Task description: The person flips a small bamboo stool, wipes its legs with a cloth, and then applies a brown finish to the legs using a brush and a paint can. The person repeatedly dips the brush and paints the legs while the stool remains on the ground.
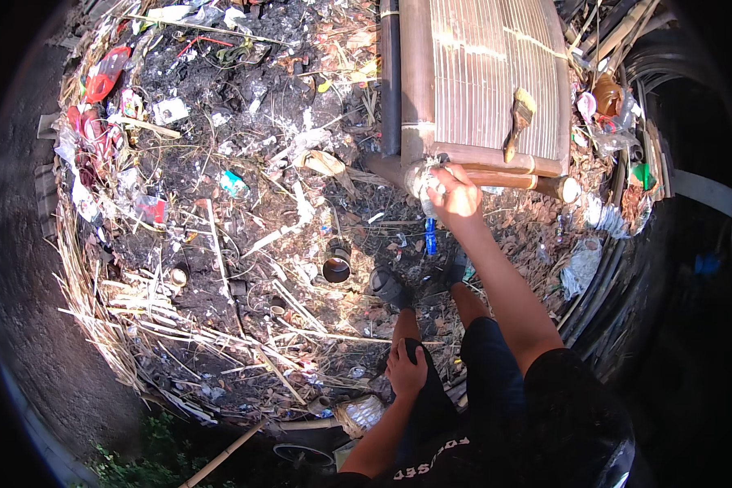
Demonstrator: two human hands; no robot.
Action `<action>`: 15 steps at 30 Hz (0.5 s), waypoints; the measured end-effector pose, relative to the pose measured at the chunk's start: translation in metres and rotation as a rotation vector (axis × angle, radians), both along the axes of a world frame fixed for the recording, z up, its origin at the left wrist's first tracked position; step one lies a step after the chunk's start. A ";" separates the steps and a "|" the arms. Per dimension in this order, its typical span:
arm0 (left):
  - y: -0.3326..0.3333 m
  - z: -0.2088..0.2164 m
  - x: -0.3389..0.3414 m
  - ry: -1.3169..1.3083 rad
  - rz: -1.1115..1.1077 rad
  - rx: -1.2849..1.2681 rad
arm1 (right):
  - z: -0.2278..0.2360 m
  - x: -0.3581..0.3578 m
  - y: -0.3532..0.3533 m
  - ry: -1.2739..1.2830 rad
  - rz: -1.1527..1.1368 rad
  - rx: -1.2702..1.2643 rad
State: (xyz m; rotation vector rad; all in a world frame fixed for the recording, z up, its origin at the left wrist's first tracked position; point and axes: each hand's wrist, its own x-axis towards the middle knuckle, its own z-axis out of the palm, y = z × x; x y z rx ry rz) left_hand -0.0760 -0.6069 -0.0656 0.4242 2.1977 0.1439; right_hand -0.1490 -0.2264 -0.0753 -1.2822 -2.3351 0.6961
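At the near left corner of a bamboo-slat bench [496, 89], the fingers of my right hand [461, 198] are closed. They are at a whitish, ragged wrapping [420, 180] around the corner joint. Whatever they pinch is too small to make out. Just below the wrapping hangs a bright blue piece [430, 237] of unclear kind. My left hand [407, 370] lies flat on my left knee, fingers stretched out and holding nothing. A flat paintbrush [519, 124] with pale bristles rests on the slats, beyond my right hand.
Litter, ash and dry sticks cover the ground. A short hollow bamboo piece [336, 267] stands left of my feet. Cut bamboo strips [163, 313] lie at the left. Bundled dark strips [606, 293] curve along the right, near a clear plastic bag [581, 267].
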 end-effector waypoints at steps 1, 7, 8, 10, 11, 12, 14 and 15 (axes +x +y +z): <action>-0.001 0.000 0.001 -0.012 0.011 -0.005 | 0.004 0.002 0.004 -0.035 -0.036 -0.047; -0.006 -0.005 0.004 -0.009 0.009 0.000 | 0.024 -0.025 0.014 -0.035 0.023 -0.150; -0.011 0.000 0.003 -0.024 0.010 -0.011 | 0.020 -0.024 0.015 0.028 0.066 -0.060; -0.014 -0.001 0.003 -0.027 0.021 -0.031 | 0.027 -0.009 0.018 -0.244 -0.085 -0.241; -0.013 -0.001 0.004 -0.031 0.031 -0.033 | 0.033 0.003 0.016 -0.410 -0.215 -0.369; -0.010 0.002 0.002 -0.042 0.045 -0.031 | 0.022 0.028 0.014 -0.483 -0.165 -0.400; -0.015 -0.003 0.004 -0.011 0.010 -0.014 | 0.011 0.043 0.002 -0.217 -0.171 -0.297; -0.015 -0.009 0.008 0.007 -0.006 -0.010 | 0.003 0.046 0.005 -0.083 -0.169 -0.250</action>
